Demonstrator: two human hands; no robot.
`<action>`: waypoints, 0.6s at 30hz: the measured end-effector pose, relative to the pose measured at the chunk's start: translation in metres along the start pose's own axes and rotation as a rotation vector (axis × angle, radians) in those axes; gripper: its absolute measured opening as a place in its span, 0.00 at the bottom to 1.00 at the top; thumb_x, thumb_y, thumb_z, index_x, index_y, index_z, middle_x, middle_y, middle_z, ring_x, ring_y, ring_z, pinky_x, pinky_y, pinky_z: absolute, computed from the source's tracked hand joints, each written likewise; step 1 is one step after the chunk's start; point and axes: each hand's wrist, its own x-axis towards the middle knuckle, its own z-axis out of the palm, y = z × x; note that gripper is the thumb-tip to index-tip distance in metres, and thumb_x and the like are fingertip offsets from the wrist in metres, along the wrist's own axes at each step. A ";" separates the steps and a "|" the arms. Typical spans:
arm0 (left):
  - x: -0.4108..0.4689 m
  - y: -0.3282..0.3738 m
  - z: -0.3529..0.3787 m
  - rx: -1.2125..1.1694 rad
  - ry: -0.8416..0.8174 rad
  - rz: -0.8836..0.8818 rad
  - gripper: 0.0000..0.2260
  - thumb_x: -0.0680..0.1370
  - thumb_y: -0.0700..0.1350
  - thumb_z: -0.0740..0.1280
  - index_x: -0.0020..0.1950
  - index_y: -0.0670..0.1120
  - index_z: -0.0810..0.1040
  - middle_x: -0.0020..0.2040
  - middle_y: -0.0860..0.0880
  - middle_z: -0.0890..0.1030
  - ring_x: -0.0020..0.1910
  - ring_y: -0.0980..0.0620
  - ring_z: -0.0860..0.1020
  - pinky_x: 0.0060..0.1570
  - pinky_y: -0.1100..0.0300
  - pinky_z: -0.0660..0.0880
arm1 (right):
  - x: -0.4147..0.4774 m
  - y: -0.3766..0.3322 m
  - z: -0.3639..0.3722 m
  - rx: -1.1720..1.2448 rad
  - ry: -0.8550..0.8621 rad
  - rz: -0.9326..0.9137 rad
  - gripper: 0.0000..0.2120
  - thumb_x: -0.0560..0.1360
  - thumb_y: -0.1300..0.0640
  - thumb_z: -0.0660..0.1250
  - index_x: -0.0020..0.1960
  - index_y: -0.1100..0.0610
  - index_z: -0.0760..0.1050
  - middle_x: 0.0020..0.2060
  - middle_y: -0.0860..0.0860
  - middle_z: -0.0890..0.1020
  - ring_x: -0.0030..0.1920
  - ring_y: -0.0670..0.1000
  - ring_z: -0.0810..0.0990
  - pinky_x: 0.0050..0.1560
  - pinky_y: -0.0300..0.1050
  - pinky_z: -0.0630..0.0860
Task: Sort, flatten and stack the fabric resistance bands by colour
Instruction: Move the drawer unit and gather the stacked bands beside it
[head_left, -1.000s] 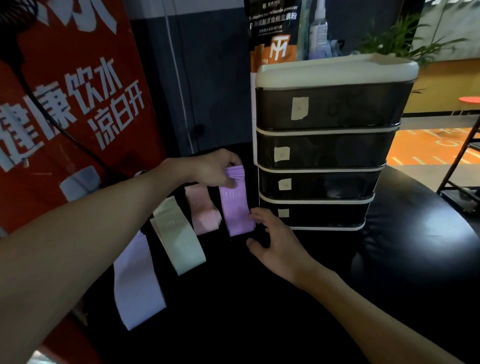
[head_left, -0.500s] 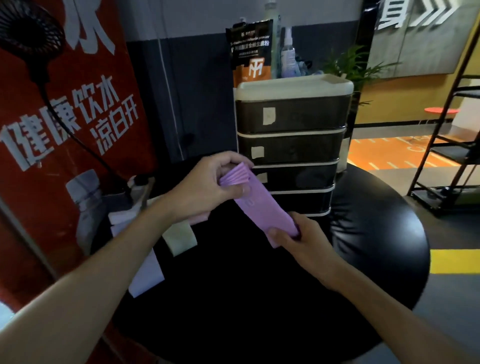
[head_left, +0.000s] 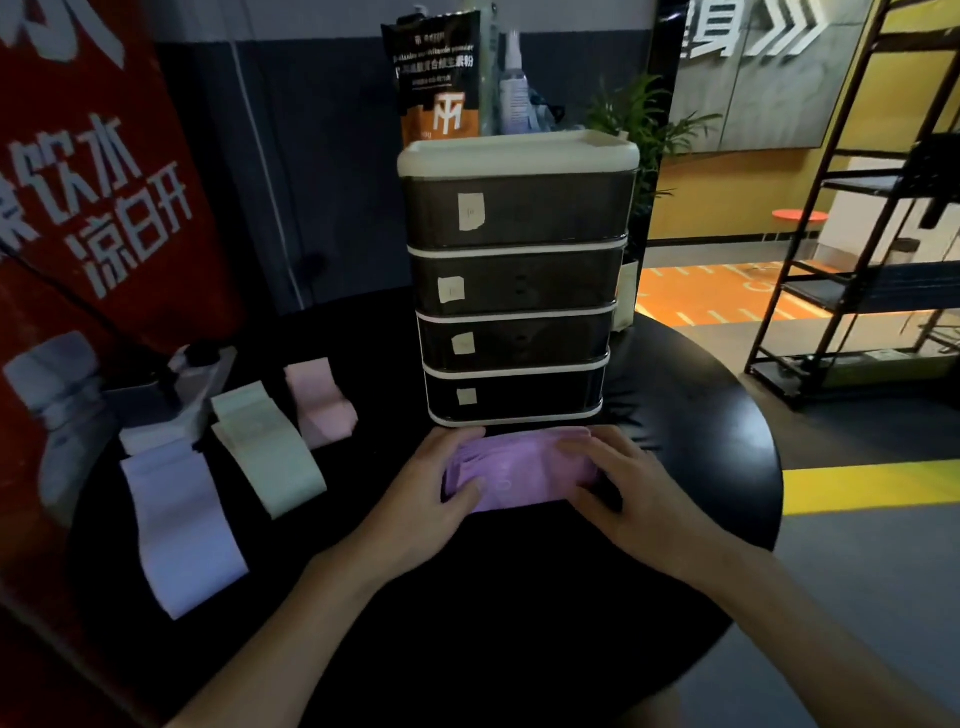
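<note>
Lowered since half a second ago: purple band (head_left: 519, 470), from a mid-air stretch between both hands to lying crosswise on the black round surface (head_left: 519, 623), just in front of the drawer unit (head_left: 519, 291).

Left hand (head_left: 434, 491) cupped over the band's left end, thumb across near edge, fingers over far edge, gripping it. Right hand (head_left: 623, 493) laid on the right end, fingers fairly straight, pressing down, not clenched. Looks like the flattening step for purple.

Handling, as a judgement: soft woven loop, light and limp, no breakage risk. Likely springs back into folds, left end bunched in layers. Best held at the two short ends, then smoothed with flat palms from middle outward. Dark matte surface, probably little slip.

Further left, well apart from purple: pale lilac band (head_left: 179, 525) nearest, then green band (head_left: 270, 462), then pink band (head_left: 319, 413) farthest. All laid lengthwise side by side, far ends folded or humped, not fully flat. Pale object behind the lilac one, unclear what.

In the way: drawer unit touching or almost touching the band's far edge, cannot tell which, so little room to push forward. Four dark drawers, paper labels, cream lid. On top: pouch (head_left: 439, 98) and spray bottle (head_left: 514, 98). Behind: plant (head_left: 641, 119), red banner (head_left: 78, 208) at left, black rack (head_left: 857, 234) at right, well clear.
</note>
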 end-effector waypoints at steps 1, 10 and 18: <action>0.000 0.000 0.000 0.012 -0.005 -0.005 0.21 0.80 0.41 0.68 0.71 0.52 0.70 0.64 0.59 0.70 0.59 0.70 0.70 0.58 0.84 0.57 | 0.000 -0.002 0.000 -0.010 0.021 -0.002 0.21 0.73 0.43 0.62 0.66 0.41 0.68 0.62 0.40 0.70 0.58 0.45 0.75 0.60 0.54 0.74; -0.002 -0.003 0.000 0.024 -0.024 0.042 0.16 0.80 0.41 0.67 0.63 0.57 0.69 0.59 0.60 0.70 0.60 0.69 0.70 0.59 0.78 0.62 | -0.001 -0.001 -0.002 0.071 0.117 -0.044 0.15 0.75 0.55 0.69 0.59 0.43 0.71 0.53 0.38 0.72 0.53 0.43 0.76 0.54 0.48 0.76; -0.006 -0.004 -0.004 0.031 -0.093 -0.027 0.13 0.81 0.47 0.66 0.63 0.58 0.68 0.59 0.58 0.73 0.60 0.60 0.73 0.62 0.63 0.70 | -0.002 0.001 0.001 0.046 0.094 -0.113 0.12 0.78 0.55 0.66 0.61 0.48 0.75 0.55 0.41 0.74 0.53 0.44 0.78 0.54 0.46 0.76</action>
